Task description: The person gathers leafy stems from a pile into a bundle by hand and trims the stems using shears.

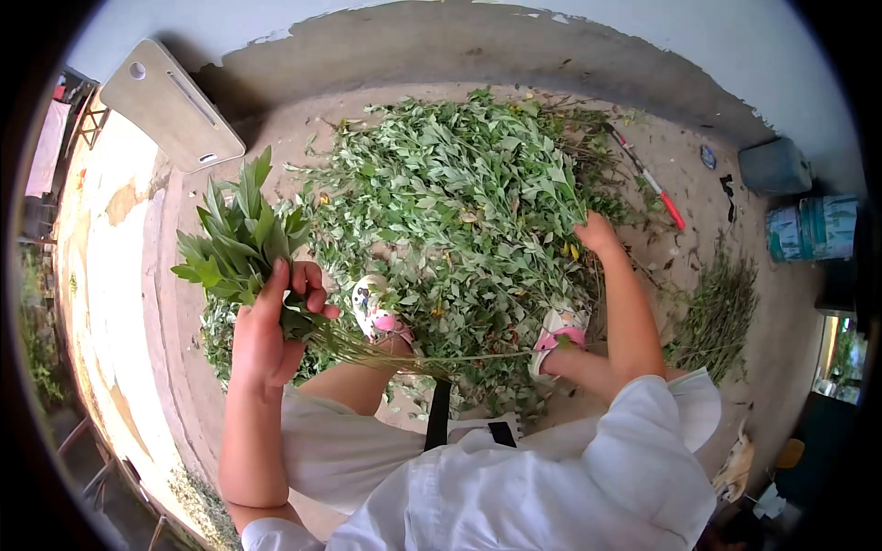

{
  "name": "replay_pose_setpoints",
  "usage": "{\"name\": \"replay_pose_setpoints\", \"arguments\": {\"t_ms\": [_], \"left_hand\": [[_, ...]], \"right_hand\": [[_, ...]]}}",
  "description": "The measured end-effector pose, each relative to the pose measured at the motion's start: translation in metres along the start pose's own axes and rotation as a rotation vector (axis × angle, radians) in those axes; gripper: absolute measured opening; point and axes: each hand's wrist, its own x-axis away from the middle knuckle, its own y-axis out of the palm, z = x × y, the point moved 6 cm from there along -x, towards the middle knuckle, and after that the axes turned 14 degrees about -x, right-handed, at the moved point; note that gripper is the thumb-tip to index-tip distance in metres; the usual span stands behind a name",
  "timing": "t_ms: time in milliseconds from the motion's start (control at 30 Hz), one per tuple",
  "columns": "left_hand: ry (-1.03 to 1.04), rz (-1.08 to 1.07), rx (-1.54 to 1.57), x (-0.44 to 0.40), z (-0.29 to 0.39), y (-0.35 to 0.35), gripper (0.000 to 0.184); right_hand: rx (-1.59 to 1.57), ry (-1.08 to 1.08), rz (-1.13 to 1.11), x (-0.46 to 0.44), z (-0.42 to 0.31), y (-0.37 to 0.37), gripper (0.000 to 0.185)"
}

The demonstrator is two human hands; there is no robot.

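A bunch of leafy green stems [241,234] is in my left hand [285,317], its leaves pointing up and its thin stems trailing right across my lap. My left fingers are wrapped round the bunch just below the leaves. My right hand [597,233] is at the right side of a large heap of cut leafy branches [459,174] on the floor. Its fingers are closed on a stem at the edge of this heap.
Long-handled red-grip loppers [657,184] lie right of the heap. Stripped stems [717,308] are piled farther right, near buckets [813,228]. A folded board [175,106] leans at the upper left. My feet in clogs [377,308] stand among the leaves.
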Motion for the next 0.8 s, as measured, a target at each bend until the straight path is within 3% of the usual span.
{"name": "replay_pose_setpoints", "arguments": {"t_ms": [67, 100, 133, 233, 300, 333, 400, 433, 467, 533, 600, 667, 800], "left_hand": [[-0.007, 0.013, -0.020, -0.001, -0.001, 0.000, 0.027], [-0.002, 0.004, -0.024, -0.003, -0.001, 0.000, 0.028], [-0.005, -0.001, -0.020, -0.003, -0.001, 0.001, 0.028], [-0.019, 0.016, -0.020, -0.006, -0.002, 0.000, 0.028], [-0.024, 0.019, -0.029, -0.007, -0.002, 0.001, 0.028], [-0.027, 0.023, -0.041, -0.007, -0.002, 0.001, 0.028], [-0.033, 0.027, -0.041, -0.007, -0.002, 0.002, 0.028], [-0.031, 0.024, -0.050, -0.007, -0.002, 0.003, 0.028], [-0.030, 0.020, -0.059, -0.007, -0.002, 0.004, 0.028], [-0.031, 0.014, -0.063, -0.008, -0.001, 0.006, 0.029], [-0.039, 0.014, -0.077, -0.008, -0.002, 0.007, 0.029], [-0.036, 0.010, -0.078, -0.008, -0.001, 0.011, 0.029], [-0.083, 0.048, -0.075, -0.008, -0.002, 0.010, 0.030]], "right_hand": [[-0.391, -0.139, 0.255, 0.006, -0.008, -0.009, 0.031], [-0.805, -0.088, 0.098, -0.003, -0.002, 0.005, 0.033], [-0.922, -0.105, -0.091, 0.014, -0.026, 0.009, 0.038], [-1.048, 0.044, -0.266, 0.000, -0.017, 0.032, 0.038], [-0.143, 0.172, 0.085, -0.028, 0.013, 0.025, 0.036], [-0.142, 0.174, 0.089, -0.028, 0.017, 0.030, 0.036], [0.213, -0.244, 0.892, 0.000, -0.008, 0.006, 0.031], [0.140, -0.334, 0.941, 0.010, -0.022, -0.001, 0.026], [0.143, -0.331, 0.943, 0.011, -0.029, -0.004, 0.026], [-0.127, -0.307, 0.496, -0.007, -0.033, 0.008, 0.021], [-0.094, -0.364, 0.509, -0.022, -0.030, 0.027, 0.020], [0.248, -0.274, 0.516, -0.031, -0.026, 0.046, 0.020], [0.125, -0.251, 0.275, -0.030, -0.056, 0.041, 0.021]]}}
